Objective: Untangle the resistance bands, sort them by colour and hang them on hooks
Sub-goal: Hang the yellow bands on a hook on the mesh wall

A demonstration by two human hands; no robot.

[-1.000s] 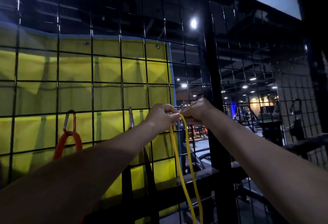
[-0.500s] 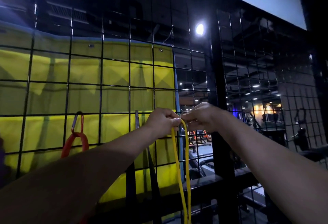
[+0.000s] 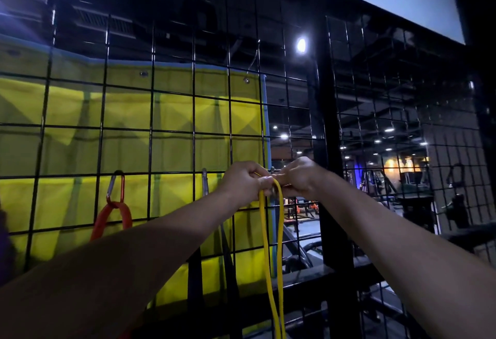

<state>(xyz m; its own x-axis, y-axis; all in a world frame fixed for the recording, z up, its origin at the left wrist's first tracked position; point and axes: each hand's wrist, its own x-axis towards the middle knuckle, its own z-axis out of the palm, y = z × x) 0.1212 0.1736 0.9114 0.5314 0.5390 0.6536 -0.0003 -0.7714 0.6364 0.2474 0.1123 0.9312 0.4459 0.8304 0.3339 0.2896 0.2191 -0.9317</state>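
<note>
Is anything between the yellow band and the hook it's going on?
Nothing visible. Both the left hand and right hand hold the top of the yellow band at the wire grid; they hide the hook.

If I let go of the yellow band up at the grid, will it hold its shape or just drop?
Likely drop: the yellow band hangs limp in two straight strands below the left hand and right hand, so it looks floppy. It seems thin and light. Whether it is already caught on a hook is hidden behind the fingers.
</note>
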